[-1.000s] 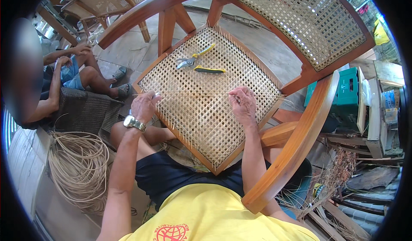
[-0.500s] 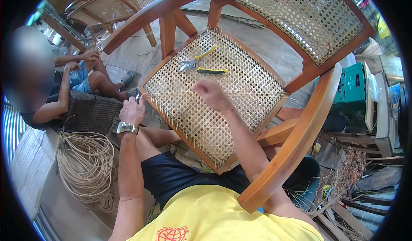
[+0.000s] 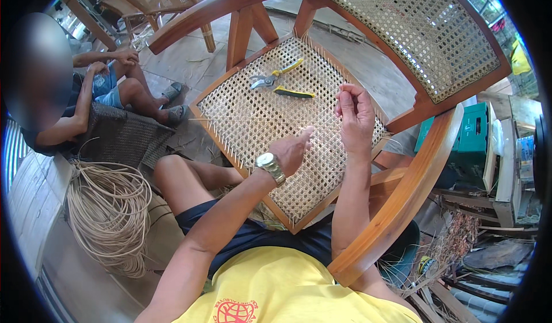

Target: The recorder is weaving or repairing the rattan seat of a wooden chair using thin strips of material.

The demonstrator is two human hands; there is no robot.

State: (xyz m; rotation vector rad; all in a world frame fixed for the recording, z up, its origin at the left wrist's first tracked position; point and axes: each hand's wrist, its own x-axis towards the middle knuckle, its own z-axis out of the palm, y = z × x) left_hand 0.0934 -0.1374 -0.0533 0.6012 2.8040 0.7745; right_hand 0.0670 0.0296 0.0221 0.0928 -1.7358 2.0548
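A wooden armchair's woven cane seat (image 3: 247, 101) is in front of me, its loose strand ends sticking out along the frame. One long cane strand (image 3: 253, 119) runs across the weave. My left hand (image 3: 290, 152), wearing a metal watch (image 3: 270, 166), rests low over the middle of the seat, fingertips pinched at that strand. Toward the right side my right hand (image 3: 356, 116) is raised, its thumb and fingers pressed together; anything thin between them is too small to make out. Yellow-handled pruning shears (image 3: 276, 74) and a black-and-yellow handle (image 3: 294, 93) lie farther back on the seat.
The chair's cane back (image 3: 411, 35) and curved armrest (image 3: 402, 202) rise at the right. A coil of cane (image 3: 109, 219) lies at left, near a seated person (image 3: 86, 104). Green crates (image 3: 471, 130) and a dark bucket (image 3: 402, 248) stand at right.
My left hand has moved from the seat's left edge to its middle. My right hand has shifted right and up. The view has turned slightly; the cutting tools still lie on the seat.
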